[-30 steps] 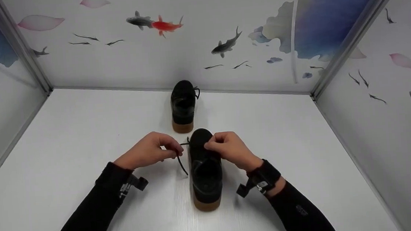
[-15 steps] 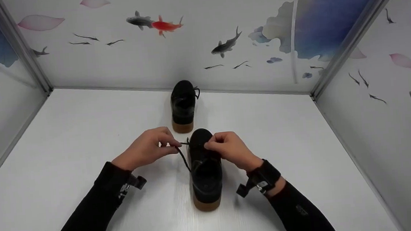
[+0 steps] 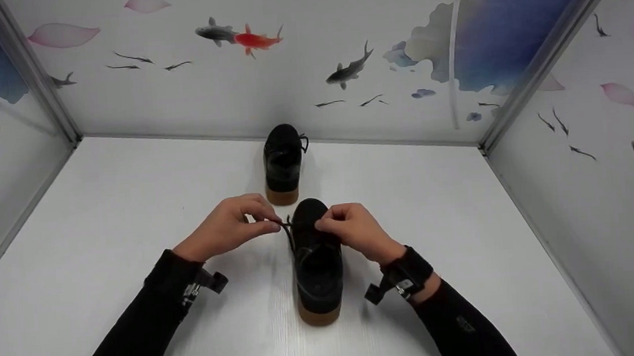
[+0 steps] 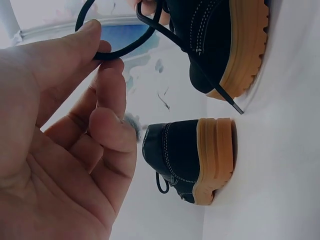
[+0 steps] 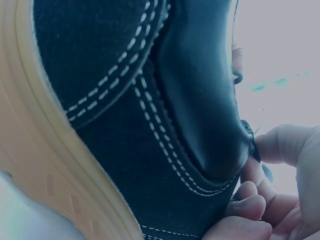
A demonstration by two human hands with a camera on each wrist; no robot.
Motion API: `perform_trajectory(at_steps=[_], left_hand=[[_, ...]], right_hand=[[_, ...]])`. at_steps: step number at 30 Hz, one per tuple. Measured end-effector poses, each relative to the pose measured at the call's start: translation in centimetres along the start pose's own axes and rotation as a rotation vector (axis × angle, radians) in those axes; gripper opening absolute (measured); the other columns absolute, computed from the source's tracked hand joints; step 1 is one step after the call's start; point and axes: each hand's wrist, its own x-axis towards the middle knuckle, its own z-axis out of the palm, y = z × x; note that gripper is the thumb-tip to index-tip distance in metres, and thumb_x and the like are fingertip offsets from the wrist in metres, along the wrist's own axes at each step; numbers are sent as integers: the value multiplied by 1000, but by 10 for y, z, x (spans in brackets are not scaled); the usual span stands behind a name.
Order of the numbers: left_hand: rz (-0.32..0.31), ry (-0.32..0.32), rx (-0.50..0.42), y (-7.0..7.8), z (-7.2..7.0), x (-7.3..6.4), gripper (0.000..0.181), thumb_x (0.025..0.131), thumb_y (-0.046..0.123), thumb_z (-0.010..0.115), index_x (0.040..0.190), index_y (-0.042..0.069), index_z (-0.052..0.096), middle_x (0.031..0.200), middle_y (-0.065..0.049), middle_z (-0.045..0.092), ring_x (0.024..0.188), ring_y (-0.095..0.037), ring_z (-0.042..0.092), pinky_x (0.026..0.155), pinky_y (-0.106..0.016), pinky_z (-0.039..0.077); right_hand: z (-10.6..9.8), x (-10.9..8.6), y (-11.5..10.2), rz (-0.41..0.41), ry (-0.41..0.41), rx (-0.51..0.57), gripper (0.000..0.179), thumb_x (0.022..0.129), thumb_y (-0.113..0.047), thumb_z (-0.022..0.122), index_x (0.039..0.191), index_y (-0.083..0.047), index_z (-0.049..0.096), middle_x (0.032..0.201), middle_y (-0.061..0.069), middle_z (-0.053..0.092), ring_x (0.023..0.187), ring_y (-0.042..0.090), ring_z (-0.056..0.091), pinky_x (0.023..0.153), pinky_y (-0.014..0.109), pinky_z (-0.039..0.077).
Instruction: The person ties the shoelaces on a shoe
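A black shoe (image 3: pixel 319 291) with a tan sole stands in front of the person, toe pointing away. At its left side the left hand (image 3: pixel 229 229) pinches a black shoelace (image 4: pixel 131 46) between thumb and fingertips. In the left wrist view the lace makes a wide loop, and its tipped end (image 4: pixel 239 108) hangs beside the shoe. Over the shoe's lacing, the right hand (image 3: pixel 356 228) pinches with thumb and forefinger. In the right wrist view a short dark piece of lace (image 5: pixel 254 146) shows at those fingertips, and the other fingers lie against the shoe's upper.
A matching black shoe (image 3: pixel 282 164) stands farther back, a lace loop sticking out on its right. Both are on a white tabletop (image 3: pixel 142 186). White panels (image 3: pixel 298 83) printed with fish and petals enclose the back and sides.
The left hand has shifted slightly away and toward the shoe. The lace hanging from it has swung in against the shoe's left side. The right hand keeps its place.
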Motion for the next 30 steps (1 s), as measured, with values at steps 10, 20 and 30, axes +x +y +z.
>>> perform_trajectory(at_steps=[10,20,30], left_hand=[[-33,20,-91,3,7,1,4,103,22,85,104,18,86,101,4,77,83,-15,61,68,-25,48],[-73,-34,-174,5,19,1,9,104,23,83,102,14,86,91,0,75,73,-14,60,64,-26,44],[-85,-31,-213,8,35,2,11,105,24,83,99,16,85,82,0,71,70,-14,58,64,-27,44]], right_hand=[[-1,-1,0,-10,-14,4,17,98,-23,79,85,-12,76,74,-6,57,67,11,49,58,24,39],[0,-1,0,-6,-11,21,17,98,-22,79,86,-10,77,75,-6,58,69,11,52,60,24,42],[-1,-1,0,-4,-17,20,16,98,-22,79,86,-11,77,75,-5,58,68,12,51,59,24,42]])
